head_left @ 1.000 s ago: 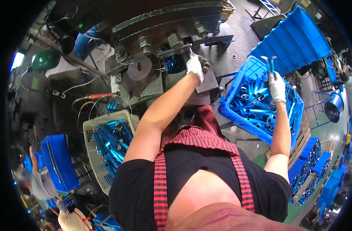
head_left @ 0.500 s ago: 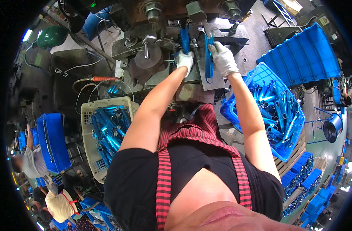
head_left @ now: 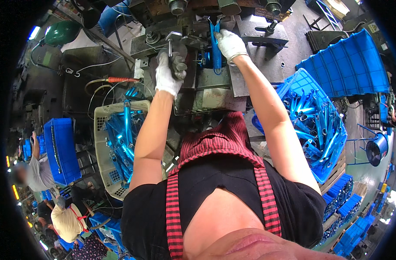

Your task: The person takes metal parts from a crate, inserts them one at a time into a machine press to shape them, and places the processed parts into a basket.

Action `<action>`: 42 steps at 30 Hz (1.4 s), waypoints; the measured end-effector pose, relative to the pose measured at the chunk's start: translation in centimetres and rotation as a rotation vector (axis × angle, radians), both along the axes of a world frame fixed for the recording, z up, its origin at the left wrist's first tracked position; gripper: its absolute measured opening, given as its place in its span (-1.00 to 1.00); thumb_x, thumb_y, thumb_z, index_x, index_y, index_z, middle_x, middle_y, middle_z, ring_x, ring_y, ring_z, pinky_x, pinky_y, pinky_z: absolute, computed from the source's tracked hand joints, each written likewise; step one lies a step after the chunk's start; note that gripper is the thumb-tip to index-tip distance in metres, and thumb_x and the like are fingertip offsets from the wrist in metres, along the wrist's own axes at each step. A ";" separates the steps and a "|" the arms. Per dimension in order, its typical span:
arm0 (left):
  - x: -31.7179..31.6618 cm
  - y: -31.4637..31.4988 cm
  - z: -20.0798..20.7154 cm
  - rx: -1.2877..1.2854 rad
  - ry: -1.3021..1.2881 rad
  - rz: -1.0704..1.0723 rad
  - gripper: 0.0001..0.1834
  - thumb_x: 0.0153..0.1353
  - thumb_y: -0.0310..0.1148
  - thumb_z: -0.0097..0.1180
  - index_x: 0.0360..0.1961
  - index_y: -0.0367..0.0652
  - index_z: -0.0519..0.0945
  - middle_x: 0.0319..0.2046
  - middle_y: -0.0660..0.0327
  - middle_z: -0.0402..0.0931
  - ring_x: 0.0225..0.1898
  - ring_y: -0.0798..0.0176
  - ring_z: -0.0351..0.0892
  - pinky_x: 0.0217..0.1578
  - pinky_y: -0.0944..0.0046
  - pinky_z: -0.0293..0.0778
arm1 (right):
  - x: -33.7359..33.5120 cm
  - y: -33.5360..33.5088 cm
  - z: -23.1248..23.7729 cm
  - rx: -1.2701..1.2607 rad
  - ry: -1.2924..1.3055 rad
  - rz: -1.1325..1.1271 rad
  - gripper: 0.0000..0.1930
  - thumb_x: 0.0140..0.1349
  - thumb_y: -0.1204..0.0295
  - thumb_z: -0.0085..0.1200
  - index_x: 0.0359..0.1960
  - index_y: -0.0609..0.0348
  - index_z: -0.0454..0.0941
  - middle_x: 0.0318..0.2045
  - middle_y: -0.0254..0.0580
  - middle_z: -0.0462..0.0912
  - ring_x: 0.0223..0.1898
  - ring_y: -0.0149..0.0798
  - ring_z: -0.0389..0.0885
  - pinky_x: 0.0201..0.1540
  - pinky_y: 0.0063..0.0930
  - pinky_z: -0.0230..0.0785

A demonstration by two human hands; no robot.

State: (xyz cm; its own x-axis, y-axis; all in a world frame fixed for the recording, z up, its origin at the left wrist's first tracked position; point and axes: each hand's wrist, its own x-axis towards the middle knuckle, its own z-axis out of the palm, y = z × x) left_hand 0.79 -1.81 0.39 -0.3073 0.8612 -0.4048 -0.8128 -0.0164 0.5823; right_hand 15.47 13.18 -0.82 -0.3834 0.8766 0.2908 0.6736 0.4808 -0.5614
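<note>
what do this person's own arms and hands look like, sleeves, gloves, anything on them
The left hand and the right hand each wear a white glove; the left one shows dark grey over the fingers. Both gloves end around the wrist. The forearms are bare, and the black sleeves are short, stopping on the upper arms.

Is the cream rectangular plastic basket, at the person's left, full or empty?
Well filled, it appears: shiny blue metal parts lie heaped inside the cream plastic basket; its bottom is mostly hidden.
</note>
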 end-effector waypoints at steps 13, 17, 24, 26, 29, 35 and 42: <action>11.6 7.1 0.9 0.053 -0.071 -0.300 -0.68 0.18 -0.07 -0.12 -0.53 -0.07 0.36 -0.75 0.36 0.26 -0.81 0.45 0.14 -0.84 0.51 0.04 | 5.4 0.8 -1.9 0.040 0.138 -0.163 -0.74 0.08 0.19 -0.10 -0.41 0.04 0.56 -0.42 -0.03 0.55 -0.32 -0.02 0.50 -0.24 -0.23 0.34; 14.8 9.2 -2.6 -0.063 -0.038 -0.360 -0.78 0.20 -0.24 -0.21 -0.55 -0.06 0.32 -0.71 0.41 0.17 -0.72 0.47 0.14 -0.75 0.44 0.11 | 13.6 -1.3 -2.4 0.128 0.002 -0.310 -0.75 0.09 0.19 -0.10 -0.45 0.03 0.55 -0.44 -0.06 0.55 -0.34 -0.03 0.50 -0.24 -0.24 0.35; 15.6 9.7 -5.6 0.000 -0.256 -0.407 -0.68 0.24 -0.09 -0.30 -0.56 -0.01 0.30 -0.69 0.40 0.13 -0.68 0.44 0.12 -0.72 0.47 0.09 | 36.5 -8.2 -0.9 0.013 -0.408 -0.772 -0.69 0.07 0.16 -0.13 -0.37 0.11 0.52 -0.32 -0.04 0.54 -0.23 -0.01 0.48 -0.18 -0.20 0.31; 16.0 9.6 -5.0 -0.058 -0.198 -0.374 -0.67 0.24 -0.07 -0.31 -0.50 -0.02 0.35 -0.66 0.37 0.21 -0.66 0.39 0.17 -0.71 0.44 0.14 | 43.2 -10.8 -0.4 -0.076 -0.607 -1.044 -0.70 0.06 0.17 -0.13 -0.46 0.14 0.49 -0.34 -0.02 0.54 -0.26 -0.01 0.50 -0.21 -0.18 0.33; 15.6 9.8 -5.3 -0.054 -0.224 -0.380 -0.67 0.24 -0.07 -0.33 -0.49 -0.02 0.35 -0.65 0.36 0.22 -0.66 0.38 0.18 -0.71 0.43 0.15 | 48.6 -13.8 -1.1 -0.545 -0.788 -1.340 -0.75 0.08 0.35 -0.14 -0.29 0.09 0.57 -0.25 -0.09 0.57 -0.17 -0.08 0.54 -0.18 -0.23 0.40; 14.7 9.7 -6.0 0.012 -0.222 -0.428 -0.73 0.23 -0.14 -0.30 -0.50 0.00 0.33 -0.69 0.41 0.16 -0.70 0.44 0.11 -0.76 0.46 0.05 | 45.8 -14.6 1.7 -0.468 -0.473 -1.195 -0.58 -0.11 0.16 -0.04 -0.31 0.27 0.53 -0.29 0.15 0.53 -0.19 0.04 0.50 -0.15 -0.21 0.31; 15.2 9.6 -5.1 -0.092 -0.154 -0.326 -0.71 0.23 -0.09 -0.27 -0.52 0.02 0.32 -0.72 0.39 0.20 -0.72 0.39 0.17 -0.77 0.43 0.06 | 33.4 -10.3 2.3 -0.316 0.349 -0.772 -0.49 0.17 -0.06 -0.23 -0.47 0.20 0.47 -0.61 -0.27 0.47 -0.56 -0.43 0.34 -0.49 -0.54 0.15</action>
